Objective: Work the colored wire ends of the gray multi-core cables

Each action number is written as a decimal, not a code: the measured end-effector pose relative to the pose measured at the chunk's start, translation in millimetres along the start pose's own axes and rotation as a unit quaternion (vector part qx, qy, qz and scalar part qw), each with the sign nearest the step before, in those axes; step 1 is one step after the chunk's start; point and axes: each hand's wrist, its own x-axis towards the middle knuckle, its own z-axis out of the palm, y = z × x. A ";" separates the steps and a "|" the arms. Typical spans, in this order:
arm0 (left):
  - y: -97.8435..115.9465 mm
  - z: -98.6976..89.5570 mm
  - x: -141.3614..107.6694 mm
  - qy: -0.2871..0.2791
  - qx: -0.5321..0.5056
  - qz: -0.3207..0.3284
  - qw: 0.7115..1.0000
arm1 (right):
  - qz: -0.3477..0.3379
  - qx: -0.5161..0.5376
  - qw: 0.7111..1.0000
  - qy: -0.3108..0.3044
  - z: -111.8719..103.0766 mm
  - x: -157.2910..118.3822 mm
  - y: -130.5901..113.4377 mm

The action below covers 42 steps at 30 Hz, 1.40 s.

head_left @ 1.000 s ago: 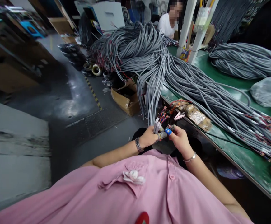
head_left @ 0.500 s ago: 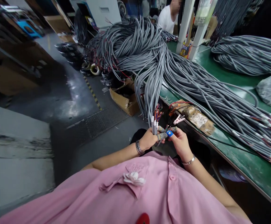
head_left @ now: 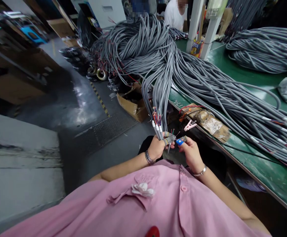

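Observation:
My left hand [head_left: 157, 148], with grey knit covers on its fingers, is closed around several grey cables [head_left: 158, 134]. White bands mark their stripped ends, where orange, blue and red wires [head_left: 156, 116] fan out above the fist. Thin coloured wires [head_left: 173, 132] also poke up at my left fingertips. Close beside them, my right hand [head_left: 190, 153] is pinched at these wires; a blue cover [head_left: 179, 142] sits on its thumb and a grey one on a finger. The exact grip between the fingertips is too small to see fully.
A large heap of grey cables [head_left: 143, 49] lies over the green table [head_left: 259, 174], with a coil [head_left: 267, 49] further right. A pink clip [head_left: 189, 125] and a taped cardboard piece [head_left: 211, 125] are at the table's edge. Below stands an open carton [head_left: 130, 107]. A person [head_left: 175, 14] is behind.
The banded cable ends in my left hand have tilted left. My right fingertips have drawn slightly apart from the left ones, with thin wires showing between. The view has shifted a little.

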 end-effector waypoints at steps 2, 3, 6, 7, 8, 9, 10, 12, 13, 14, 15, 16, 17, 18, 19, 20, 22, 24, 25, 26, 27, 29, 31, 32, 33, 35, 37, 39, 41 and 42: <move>0.0 -1.5 -0.8 -0.003 0.003 0.000 1.000 | 0.001 -0.012 1.000 0.005 -1.1 -0.6 -1.5; 0.0 -2.2 -1.3 -0.006 0.007 0.001 1.000 | -0.003 -0.017 1.000 0.005 -1.7 -0.8 -2.7; -0.2 -3.0 -3.4 -0.026 0.028 0.000 0.999 | -0.012 -0.018 1.000 -0.022 -1.3 -0.7 -7.7; -0.2 -2.7 -4.4 -0.035 0.036 -0.001 0.999 | -0.011 -0.014 0.999 -0.040 -0.3 -0.4 -9.3; -0.2 -2.3 -5.5 -0.044 0.043 -0.002 0.998 | -0.009 -0.008 0.998 -0.056 1.0 0.1 -10.6; -0.1 -1.7 -6.6 -0.050 0.047 -0.003 0.998 | -0.009 -0.001 0.998 -0.064 2.4 0.7 -11.3; -0.1 -1.2 -7.8 -0.054 0.050 -0.005 0.997 | -0.010 0.005 0.998 -0.062 3.7 1.4 -11.5; -0.3 -0.8 -9.9 -0.058 0.053 -0.013 0.997 | -0.015 0.011 0.999 -0.042 5.2 2.9 -9.9; -0.6 -1.0 -10.8 -0.060 0.054 -0.018 0.997 | -0.015 0.011 0.999 -0.032 5.4 3.4 -8.4; -1.1 -1.4 -11.4 -0.063 0.055 -0.020 0.996 | -0.012 0.009 1.000 -0.026 5.3 3.5 -6.7; -1.7 -2.1 -11.9 -0.065 0.054 -0.021 0.996 | -0.010 0.006 1.000 -0.022 5.0 3.4 -4.9; -2.4 -3.0 -12.2 -0.064 0.053 -0.021 0.996 | -0.011 0.005 1.000 -0.018 4.6 2.9 -3.3; -3.1 -3.8 -12.3 -0.060 0.050 -0.020 0.997 | -0.013 0.004 1.000 -0.008 4.3 2.1 -2.0; -3.7 -4.4 -12.4 -0.055 0.048 -0.020 0.997 | -0.017 0.005 1.000 0.005 4.1 1.1 -1.2; -4.2 -4.9 -12.4 -0.051 0.048 -0.021 0.997 | -0.019 0.007 1.000 0.016 4.1 0.0 -1.1; -4.6 -5.1 -12.6 -0.049 0.047 -0.021 0.997 | -0.020 0.011 0.999 0.023 4.3 -1.1 -1.7; -4.8 -4.9 -13.1 -0.056 0.048 -0.016 0.997 | -0.013 0.017 1.000 0.014 5.1 -3.0 -4.5; -4.5 -4.0 -13.8 -0.066 0.049 -0.007 0.997 | -0.006 0.014 1.000 -0.015 6.2 -4.2 -8.2; -4.2 -3.6 -14.2 -0.068 0.050 -0.004 0.996 | -0.004 0.009 1.000 -0.027 6.7 -4.5 -9.6; -4.1 -3.3 -14.5 -0.068 0.050 -0.003 0.996 | -0.004 0.003 0.999 -0.033 7.1 -4.6 -10.3; -3.9 -3.1 -14.6 -0.067 0.051 -0.004 0.996 | -0.006 -0.001 0.999 -0.031 7.3 -4.5 -10.3; -4.0 -3.5 -14.5 -0.059 0.047 -0.007 0.997 | -0.010 -0.004 1.000 -0.016 7.2 -4.2 -8.3; -4.4 -4.4 -14.0 -0.054 0.041 -0.010 0.998 | -0.010 -0.002 1.000 0.002 6.4 -3.9 -5.5; -4.7 -4.9 -13.6 -0.055 0.040 -0.012 0.998 | -0.008 0.002 1.000 0.005 6.0 -3.9 -4.7; -5.0 -5.4 -13.2 -0.058 0.041 -0.013 0.997 | -0.006 0.005 1.000 0.003 5.6 -3.9 -4.7; -5.8 -6.3 -12.6 -0.069 0.047 -0.013 0.996 | 0.000 0.008 1.000 -0.016 5.4 -3.9 -7.1; -6.7 -6.7 -12.0 -0.078 0.050 -0.010 0.996 | 0.005 0.002 0.999 -0.043 6.2 -3.7 -11.2; -7.5 -6.6 -11.6 -0.081 0.050 -0.009 0.995 | 0.007 -0.004 0.999 -0.054 7.7 -3.3 -14.3; -7.8 -6.2 -11.4 -0.077 0.048 -0.011 0.996 | 0.005 -0.002 0.999 -0.042 9.1 -2.7 -14.3; -7.7 -5.9 -11.3 -0.073 0.047 -0.012 0.996 | 0.004 0.000 0.999 -0.032 9.7 -2.5 -13.1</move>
